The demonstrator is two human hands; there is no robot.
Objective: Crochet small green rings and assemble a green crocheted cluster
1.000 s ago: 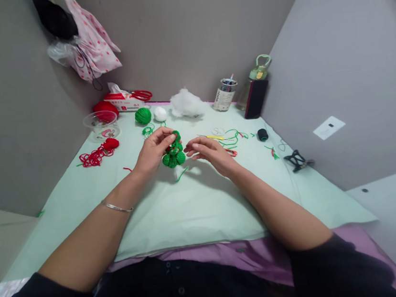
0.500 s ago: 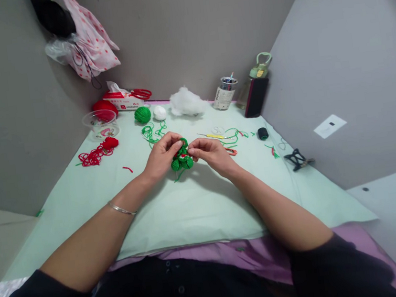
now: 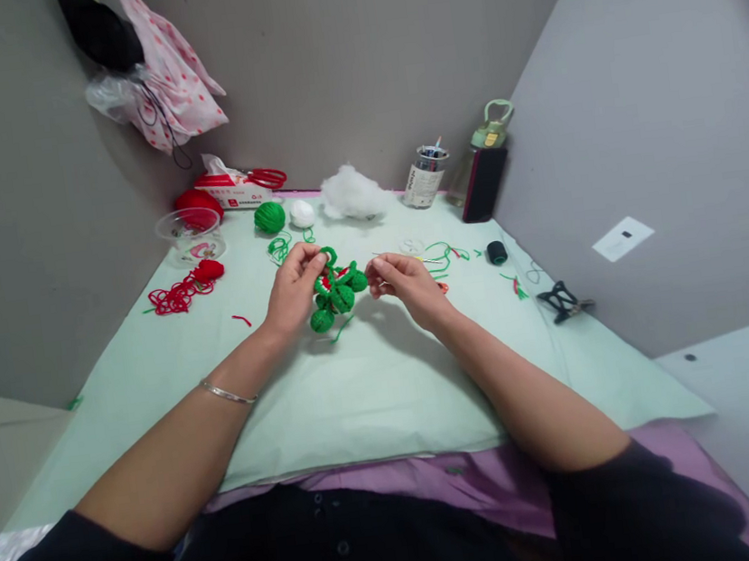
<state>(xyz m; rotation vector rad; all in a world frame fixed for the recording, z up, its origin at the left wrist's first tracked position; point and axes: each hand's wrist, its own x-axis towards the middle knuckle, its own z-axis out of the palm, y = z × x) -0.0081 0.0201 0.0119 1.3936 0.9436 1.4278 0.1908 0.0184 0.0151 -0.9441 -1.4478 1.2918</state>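
1. While our left hand (image 3: 292,292) pinches the looped end of the green crocheted piece (image 3: 342,299) between thumb and fingers, the rest of it lies from that grip toward the desk's (image 3: 376,408) near edge and across toward its right edge.
2. We find the piece roughly midway between the desk's left and right edges, and it looks lifted off the surface. At least 3 round green balls fan out from it, so we can give its long axis only loosely, from the loop down to the lowest ball.
3. Our right hand (image 3: 411,287) is just beside the ball nearest the desk's right edge and is the nearer hand to it; our left is nearer the loop. The right fingers are bent and drawn together, but we cannot tell whether they touch that ball or nip a strand.
4. Our left fingers cover part of the loop, and our right hand hides most of a slim metal-tipped tool (image 3: 433,260). The red and white patch among the balls is too small for us to read.
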